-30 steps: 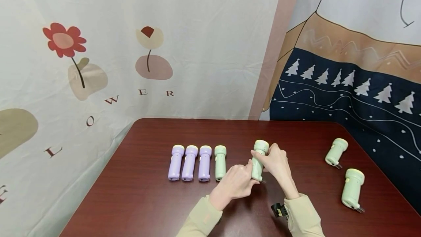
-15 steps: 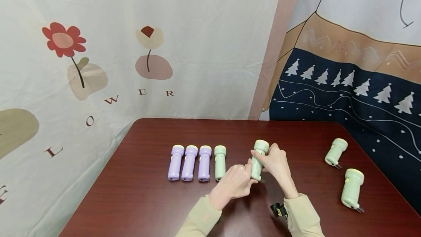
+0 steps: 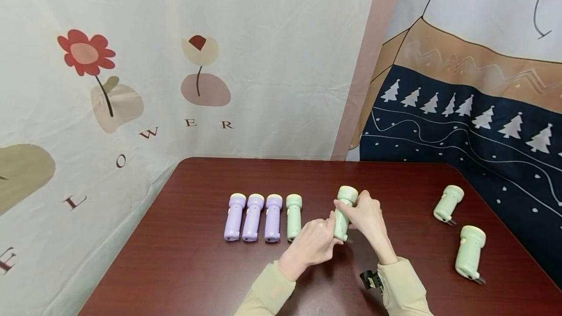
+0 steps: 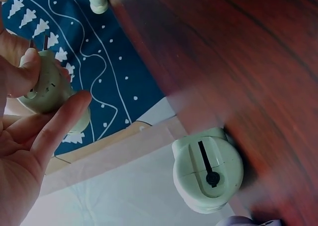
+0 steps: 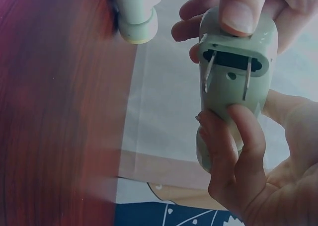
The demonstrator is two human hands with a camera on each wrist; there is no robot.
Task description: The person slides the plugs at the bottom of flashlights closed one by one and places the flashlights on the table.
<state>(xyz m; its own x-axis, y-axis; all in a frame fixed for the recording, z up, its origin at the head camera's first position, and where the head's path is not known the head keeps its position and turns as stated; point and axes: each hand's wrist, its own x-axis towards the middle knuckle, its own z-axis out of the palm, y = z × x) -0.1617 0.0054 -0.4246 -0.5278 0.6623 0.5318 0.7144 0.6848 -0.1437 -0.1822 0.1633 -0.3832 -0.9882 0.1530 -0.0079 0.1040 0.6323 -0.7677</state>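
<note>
A pale green flashlight (image 3: 340, 226) is held above the table between both hands, its lens end tilted up and away. My right hand (image 3: 366, 213) grips its body, thumb on the near side and fingers round the far side. Around the tail end, my left hand (image 3: 313, 240) holds it too, with the thumb (image 5: 238, 17) pressing beside the plug slot in the right wrist view. Two metal prongs (image 5: 247, 79) stick out of that slot. Just left of the left hand, another green flashlight (image 3: 294, 213) lies at the end of a row.
Three purple flashlights (image 3: 273, 218) lie side by side left of the green one, lens ends pointing away. Two more green flashlights, a farther one (image 3: 449, 203) and a nearer one (image 3: 470, 252), lie on the right of the dark red table (image 3: 175, 267), prongs out. Printed cloth (image 3: 285, 62) hangs behind.
The held flashlight and both hands have shifted very slightly left. Both hands keep the same grip, and the flashlights on the table have not moved.
</note>
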